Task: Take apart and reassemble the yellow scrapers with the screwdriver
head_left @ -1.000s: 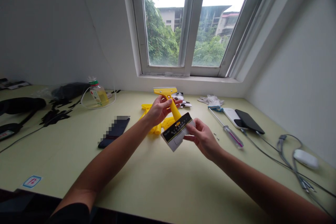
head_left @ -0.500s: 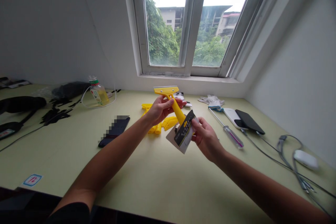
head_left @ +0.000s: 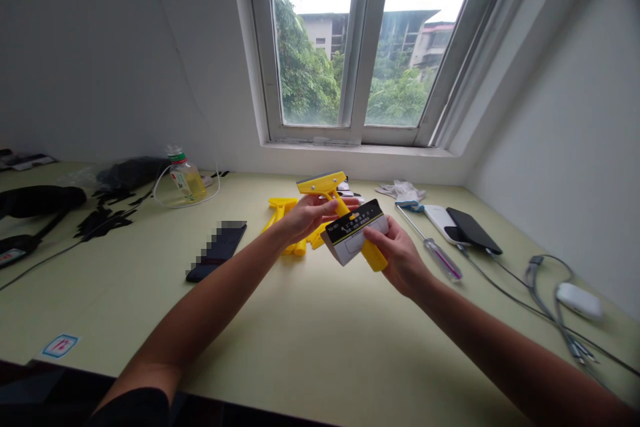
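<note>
A yellow scraper [head_left: 325, 184] with a metal-edged head is held up over the table, tilted, its handle slanting down to the right. My left hand [head_left: 311, 215] is closed around the upper handle just under the head. A folded black and white cardboard label [head_left: 354, 232] wraps across the handle. My right hand [head_left: 395, 247] pinches that label, thumb on its front face; the fingers behind it are partly hidden. The yellow handle end sticks out below the label. More yellow scrapers [head_left: 280, 210] lie on the table behind my left hand, partly covered by it.
A dark phone [head_left: 217, 252] lies to the left, and a bottle of yellow liquid [head_left: 186, 177] stands behind it. On the right are a screwdriver [head_left: 443, 260], a white glove [head_left: 403, 191], power banks [head_left: 473, 235] and tangled cables [head_left: 545, 300]. A window [head_left: 355, 47] rises behind the table.
The label has moved up along the handle toward the head and turned more face-on, exposing the handle end. The scraper head has shifted slightly right and down.
</note>
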Demonstrator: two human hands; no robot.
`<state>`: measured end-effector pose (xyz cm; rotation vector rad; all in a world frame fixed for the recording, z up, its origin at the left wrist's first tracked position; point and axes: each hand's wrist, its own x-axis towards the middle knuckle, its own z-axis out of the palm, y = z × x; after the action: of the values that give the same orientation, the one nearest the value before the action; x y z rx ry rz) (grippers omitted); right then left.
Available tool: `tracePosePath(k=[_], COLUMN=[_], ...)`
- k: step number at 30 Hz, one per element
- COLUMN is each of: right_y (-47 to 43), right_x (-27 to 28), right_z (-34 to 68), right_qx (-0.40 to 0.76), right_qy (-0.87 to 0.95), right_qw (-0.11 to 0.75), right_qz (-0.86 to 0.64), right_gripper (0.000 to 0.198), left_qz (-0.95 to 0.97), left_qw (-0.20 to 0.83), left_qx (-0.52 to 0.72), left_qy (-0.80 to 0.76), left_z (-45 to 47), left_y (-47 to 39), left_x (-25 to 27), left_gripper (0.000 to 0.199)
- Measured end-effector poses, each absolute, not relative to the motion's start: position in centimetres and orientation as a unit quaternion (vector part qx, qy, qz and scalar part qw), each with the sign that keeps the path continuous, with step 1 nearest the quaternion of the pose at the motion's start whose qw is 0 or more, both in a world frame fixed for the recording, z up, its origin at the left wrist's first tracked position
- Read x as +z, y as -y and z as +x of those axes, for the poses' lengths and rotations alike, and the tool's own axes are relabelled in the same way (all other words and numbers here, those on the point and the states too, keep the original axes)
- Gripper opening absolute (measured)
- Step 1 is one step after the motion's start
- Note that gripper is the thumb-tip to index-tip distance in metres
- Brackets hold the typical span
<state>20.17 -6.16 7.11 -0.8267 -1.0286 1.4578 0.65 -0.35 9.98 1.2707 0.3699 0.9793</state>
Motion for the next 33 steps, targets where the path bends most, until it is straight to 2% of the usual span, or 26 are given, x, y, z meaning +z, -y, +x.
tracePosePath(k=[7, 10, 16, 18, 20, 24, 30, 33], right_y=[5.8, 5.4, 4.6, 4.4, 4.3, 4.3, 3.8, 3.9], right_x=[7.3, 7.5, 8.0, 8.1, 8.0, 7.9, 8.1, 7.8], right_z=[20.5, 20.9, 21.6, 21.6, 21.5, 21.4, 22.3, 22.5], right_qx=[0.586, 0.576, 0.554, 0.553, 0.551, 0.559, 0.566, 0.598], right_qy=[0.434, 0.427, 0.403, 0.404, 0.41, 0.446, 0.522, 0.581], right_qw=[0.586, 0.611, 0.651, 0.653, 0.655, 0.625, 0.539, 0.438], right_qz=[-0.354, -0.335, -0.326, -0.322, -0.315, -0.314, -0.342, -0.336], right_gripper=[0.038, 0.041, 0.073, 0.074, 0.06, 0.027, 0.031, 0.039], left_qz=[0.594, 0.593, 0.623, 0.653, 0.682, 0.709, 0.686, 0.652], left_qw=[0.694, 0.707, 0.698, 0.664, 0.618, 0.538, 0.528, 0.513], left_qx=[0.358, 0.337, 0.287, 0.278, 0.289, 0.35, 0.384, 0.45], left_qy=[-0.191, -0.189, -0.206, -0.237, -0.265, -0.292, -0.321, -0.331], left_z=[0.7, -0.1, -0.4, 0.2, 0.9, 1.2, 0.3, 0.1], left_y=[0.6, 0.5, 1.1, 1.5, 1.8, 1.7, 1.3, 1.1], left_x=[9.5, 10.3, 11.4, 11.3, 11.1, 11.0, 11.9, 12.3], left_gripper=[0.036, 0.047, 0.07, 0.076, 0.072, 0.046, 0.038, 0.036])
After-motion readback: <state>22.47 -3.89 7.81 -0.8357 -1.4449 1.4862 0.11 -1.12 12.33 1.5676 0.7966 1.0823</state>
